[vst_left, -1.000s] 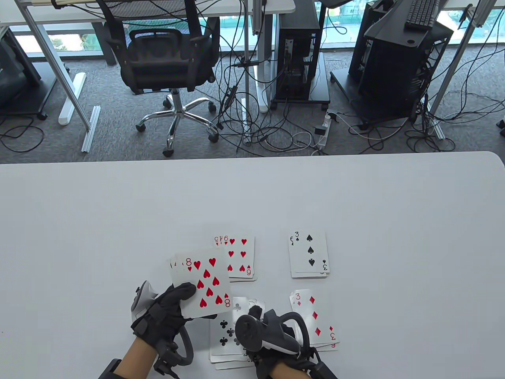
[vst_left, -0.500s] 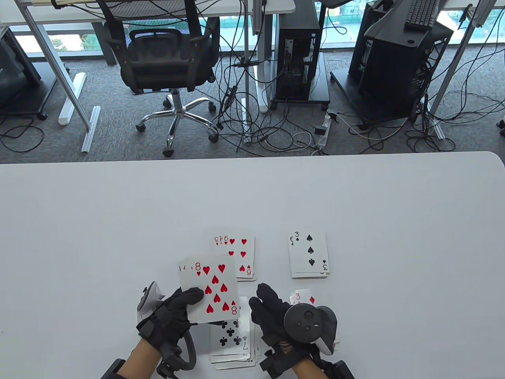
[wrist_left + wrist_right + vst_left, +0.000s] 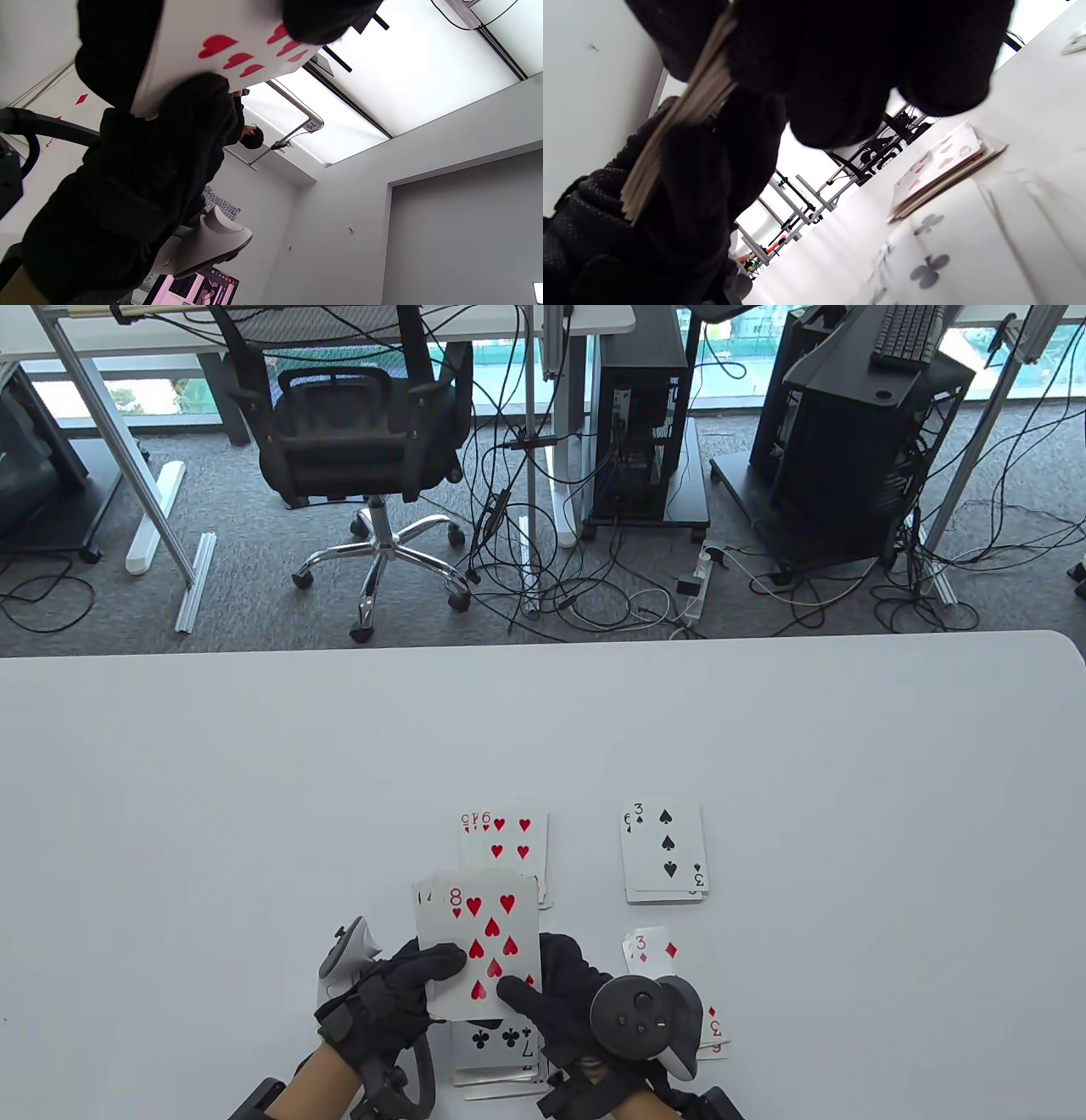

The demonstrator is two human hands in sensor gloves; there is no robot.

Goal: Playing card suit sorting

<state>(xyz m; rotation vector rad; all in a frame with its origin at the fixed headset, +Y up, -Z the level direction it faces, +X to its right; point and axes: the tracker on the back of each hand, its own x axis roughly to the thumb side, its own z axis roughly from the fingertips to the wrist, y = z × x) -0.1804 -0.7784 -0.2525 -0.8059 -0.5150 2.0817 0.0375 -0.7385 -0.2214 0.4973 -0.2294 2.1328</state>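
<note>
Step in hand: the top card, the eight of hearts [image 3: 480, 943], is being taken off the held stack [image 3: 428, 899]; this is my reading from both hands meeting on it.
Left hand [image 3: 386, 1005]: thumb and fingers curl round the near end of the held stack, face up, just in front of the hearts pile [image 3: 507, 838].
Right hand [image 3: 577, 997]: thumb lies on the face of the eight, fingers go behind the stack's right edge; a pinch on the card, I judge.
Other piles, from the hearts pile: spades pile [image 3: 666, 853] to its right; clubs pile [image 3: 501, 1052] nearer the person, under the hands; diamonds pile [image 3: 679, 993] near and right.
Next move calls for: sliding only the eight free, then laying it on the hearts pile just beyond.
Right wrist view alone shows: the stack's edge [image 3: 678, 127], many cards thick, pinched between dark fingertips [image 3: 835, 84].
Left wrist view alone shows: red pips [image 3: 237, 59] from below; no piles apart from diamond pips at the left edge.
</note>
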